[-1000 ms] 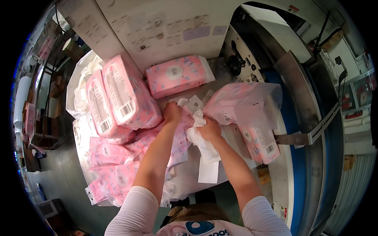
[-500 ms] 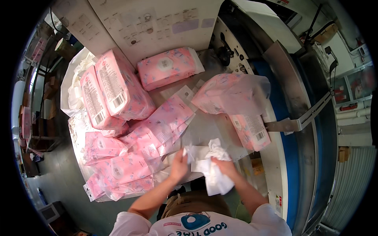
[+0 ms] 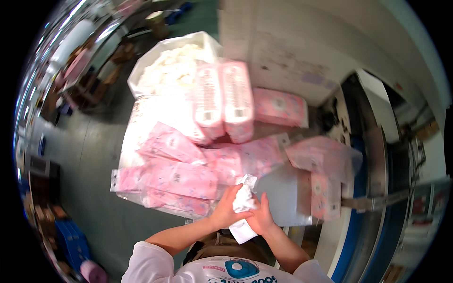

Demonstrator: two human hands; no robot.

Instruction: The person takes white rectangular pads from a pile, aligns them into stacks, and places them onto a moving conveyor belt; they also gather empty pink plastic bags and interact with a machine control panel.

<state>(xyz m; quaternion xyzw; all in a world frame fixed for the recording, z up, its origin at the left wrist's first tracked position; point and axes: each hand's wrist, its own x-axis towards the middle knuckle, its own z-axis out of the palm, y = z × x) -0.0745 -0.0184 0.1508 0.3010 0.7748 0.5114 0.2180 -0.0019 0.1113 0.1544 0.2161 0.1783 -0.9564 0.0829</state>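
A crumpled white tissue wad [image 3: 244,198] is between my two hands, above the near edge of the table; a flat white corner hangs down below them. My left hand [image 3: 226,209] is closed round its left side, with the fingertips partly hidden. From the right, my right hand [image 3: 261,216] presses against the wad, its thumb side raised and its other fingers curled at the lower part. Just left of my hands lie loose pink flowered plastic wrappers [image 3: 186,177], flat and overlapping.
Pink tissue packs [image 3: 236,96] stand behind the wrappers, and another pack [image 3: 279,107] lies by the wall. A large white bag [image 3: 137,78] full of white scraps is at the far left. To the right are a film-covered pack [image 3: 314,153], a metal bracket [image 3: 365,203] and a blue-belted machine [image 3: 357,226].
My view has swung left, so the table appears farther right. My hands have come together, and the tissue is more bunched up between them.
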